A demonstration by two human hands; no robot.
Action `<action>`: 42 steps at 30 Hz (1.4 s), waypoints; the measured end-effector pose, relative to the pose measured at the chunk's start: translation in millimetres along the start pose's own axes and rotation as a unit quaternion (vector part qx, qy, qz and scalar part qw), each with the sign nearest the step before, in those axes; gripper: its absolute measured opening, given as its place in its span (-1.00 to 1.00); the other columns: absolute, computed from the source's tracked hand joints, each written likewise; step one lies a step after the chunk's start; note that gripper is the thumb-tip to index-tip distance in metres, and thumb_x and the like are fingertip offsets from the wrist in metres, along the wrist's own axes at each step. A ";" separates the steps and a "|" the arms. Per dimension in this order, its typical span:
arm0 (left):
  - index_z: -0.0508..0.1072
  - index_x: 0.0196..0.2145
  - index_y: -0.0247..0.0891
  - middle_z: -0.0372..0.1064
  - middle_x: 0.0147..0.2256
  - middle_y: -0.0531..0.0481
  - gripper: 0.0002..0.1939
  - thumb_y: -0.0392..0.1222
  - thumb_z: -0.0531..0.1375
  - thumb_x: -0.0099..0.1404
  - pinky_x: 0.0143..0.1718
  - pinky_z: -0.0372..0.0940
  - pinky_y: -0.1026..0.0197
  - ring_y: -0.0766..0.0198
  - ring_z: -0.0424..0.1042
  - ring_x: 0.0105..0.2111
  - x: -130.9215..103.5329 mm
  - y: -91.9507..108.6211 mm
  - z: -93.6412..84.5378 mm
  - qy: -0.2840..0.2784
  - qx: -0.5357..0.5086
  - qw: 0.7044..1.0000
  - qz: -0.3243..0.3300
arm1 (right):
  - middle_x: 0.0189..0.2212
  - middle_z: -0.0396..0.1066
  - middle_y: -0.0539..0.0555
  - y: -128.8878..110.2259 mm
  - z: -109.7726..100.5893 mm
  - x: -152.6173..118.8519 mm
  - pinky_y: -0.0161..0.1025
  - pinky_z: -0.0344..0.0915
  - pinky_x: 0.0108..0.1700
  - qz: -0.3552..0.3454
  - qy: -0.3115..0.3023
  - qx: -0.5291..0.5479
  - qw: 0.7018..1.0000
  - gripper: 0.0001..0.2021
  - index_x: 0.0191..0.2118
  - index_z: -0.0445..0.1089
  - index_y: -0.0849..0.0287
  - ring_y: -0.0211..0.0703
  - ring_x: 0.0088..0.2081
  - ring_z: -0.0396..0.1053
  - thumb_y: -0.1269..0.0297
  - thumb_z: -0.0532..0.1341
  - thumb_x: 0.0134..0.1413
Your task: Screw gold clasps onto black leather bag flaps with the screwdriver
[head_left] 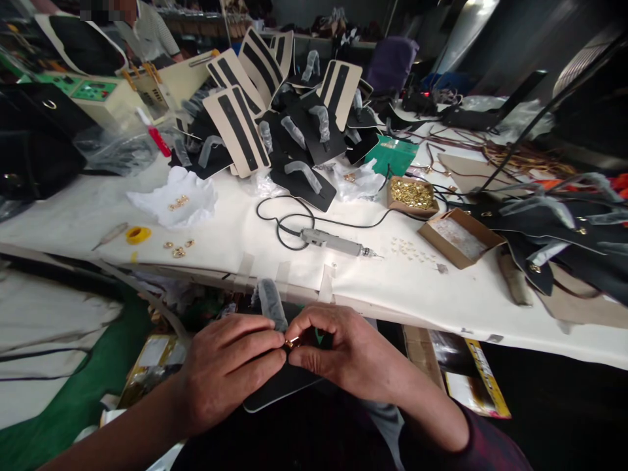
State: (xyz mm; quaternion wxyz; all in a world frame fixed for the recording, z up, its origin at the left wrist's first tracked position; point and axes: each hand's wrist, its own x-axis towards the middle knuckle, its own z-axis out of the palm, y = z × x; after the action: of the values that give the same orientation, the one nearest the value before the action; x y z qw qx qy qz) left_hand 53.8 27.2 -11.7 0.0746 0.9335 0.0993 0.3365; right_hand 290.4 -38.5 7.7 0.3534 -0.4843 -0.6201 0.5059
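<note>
Right hand (360, 356) pinches a gold fitting (293, 342); left hand (228, 366) touches it, grip unclear.
It lies between them, beside a wrapped handle (271, 304) running near to far.

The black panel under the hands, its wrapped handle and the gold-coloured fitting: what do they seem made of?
Black panel: leather or leather-like sheet, by its smooth, dull face and pale edge.
Wrapped handle: probably plastic film outside, wrinkled and whitish; core hidden.
Fitting: likely metal, by its bright golden shine; plating can't be told.
</note>
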 end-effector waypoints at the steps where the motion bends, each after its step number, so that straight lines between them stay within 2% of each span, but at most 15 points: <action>1: 0.59 -0.12 -0.22 0.65 -0.17 -0.03 -0.82 -0.28 0.16 0.52 -0.02 0.51 0.10 0.15 0.57 -0.04 -0.5 0.0 0.2 -0.002 0.000 1.000 0.000 | -0.25 0.54 -0.02 1.7 -0.4 0.4 -0.31 0.32 -0.18 0.008 -0.005 0.011 1.000 -0.89 -0.13 0.55 0.11 -0.22 -0.24 0.45 0.24 0.36 0.27; 7: 0.60 -0.10 -0.22 0.65 -0.14 -0.05 -0.84 -0.30 0.19 0.49 0.00 0.52 0.09 0.14 0.57 -0.03 -2.6 0.0 -1.7 -0.006 -0.006 1.000 -0.006 | -0.34 0.44 -0.02 8.4 -5.1 2.1 -0.34 0.24 -0.31 0.061 -0.043 0.110 0.991 -0.76 -0.11 0.52 0.16 -0.26 -0.33 0.32 0.09 0.26 0.37; 12: 0.60 -0.09 -0.21 0.65 -0.14 -0.05 -0.84 -0.29 0.20 0.49 0.00 0.51 0.09 0.14 0.56 -0.02 -4.6 -0.5 -0.7 -0.013 -0.011 1.000 -0.006 | -0.26 0.47 0.02 8.9 -9.4 5.0 -0.32 0.29 -0.21 0.077 -0.077 0.153 0.982 -0.71 -0.12 0.53 0.18 -0.22 -0.25 0.36 0.03 0.30 0.33; 19: 0.60 -0.09 -0.25 0.65 -0.13 -0.08 -0.84 -0.29 0.20 0.49 0.01 0.52 0.08 0.12 0.56 -0.01 -1.4 -1.6 -1.7 -0.011 -0.014 1.000 0.003 | -0.30 0.46 0.00 7.2 -9.8 8.3 -0.33 0.26 -0.24 0.090 -0.086 0.175 0.977 -0.72 -0.12 0.52 0.20 -0.25 -0.29 0.34 0.05 0.30 0.32; 22: 0.60 -0.09 -0.23 0.65 -0.14 -0.07 -0.83 -0.28 0.20 0.49 0.02 0.53 0.09 0.14 0.57 -0.02 -1.3 -1.8 -1.8 -0.012 -0.011 1.000 -0.003 | -0.30 0.48 0.00 4.6 -9.2 6.2 -0.33 0.26 -0.26 0.061 -0.063 0.116 0.989 -0.77 -0.11 0.53 0.18 -0.24 -0.31 0.35 0.12 0.26 0.37; 25: 0.60 -0.08 -0.20 0.65 -0.14 -0.06 -0.83 -0.29 0.19 0.49 0.01 0.53 0.09 0.14 0.58 -0.02 -2.0 -1.7 -0.8 -0.010 -0.009 1.000 -0.007 | -0.26 0.54 0.00 -0.5 -9.3 3.7 -0.30 0.28 -0.23 0.005 -0.021 -0.011 1.000 -0.86 -0.10 0.54 0.12 -0.22 -0.28 0.40 0.26 0.23 0.38; 28: 0.60 -0.08 -0.20 0.65 -0.14 -0.05 -0.82 -0.28 0.18 0.50 -0.01 0.54 0.10 0.15 0.58 -0.04 -1.6 -1.5 0.0 -0.004 -0.010 1.000 -0.006 | -0.24 0.55 0.02 -5.8 -9.4 3.0 -0.27 0.28 -0.16 -0.064 0.005 -0.135 0.989 -0.89 -0.12 0.52 0.10 -0.19 -0.24 0.43 0.39 0.23 0.35; 31: 0.60 -0.09 -0.19 0.65 -0.15 -0.05 -0.82 -0.28 0.18 0.51 -0.02 0.54 0.11 0.15 0.58 -0.04 -0.6 -1.3 -0.1 -0.004 -0.012 1.000 -0.009 | -0.24 0.54 0.05 -8.9 -9.6 3.5 -0.23 0.28 -0.11 -0.112 0.005 -0.221 0.969 -0.89 -0.12 0.49 0.11 -0.15 -0.21 0.44 0.41 0.21 0.37; 34: 0.61 -0.09 -0.21 0.66 -0.14 -0.06 -0.81 -0.27 0.17 0.51 -0.02 0.53 0.11 0.15 0.58 -0.04 0.2 -1.0 -0.6 -0.002 -0.017 1.000 -0.010 | -0.23 0.53 0.08 -10.6 -10.3 3.4 -0.21 0.27 -0.09 -0.131 -0.009 -0.255 0.958 -0.88 -0.11 0.48 0.13 -0.13 -0.20 0.44 0.40 0.18 0.41; 42: 0.59 -0.09 -0.28 0.66 -0.13 -0.07 -0.81 -0.30 0.15 0.52 -0.03 0.53 0.11 0.17 0.59 -0.08 4.3 0.6 -1.2 -0.002 -0.026 1.000 -0.013 | -0.24 0.53 0.08 -11.1 -8.0 1.8 -0.21 0.24 -0.12 -0.137 -0.014 -0.273 0.952 -0.89 -0.13 0.47 0.13 -0.14 -0.21 0.43 0.38 0.18 0.41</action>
State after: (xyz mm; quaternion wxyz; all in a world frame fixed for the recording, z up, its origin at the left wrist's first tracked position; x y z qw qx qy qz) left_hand 56.3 27.8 -8.0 0.1037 0.9306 0.1022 0.3359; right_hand 294.6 -34.6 20.2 0.2653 -0.4655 -0.7999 0.2703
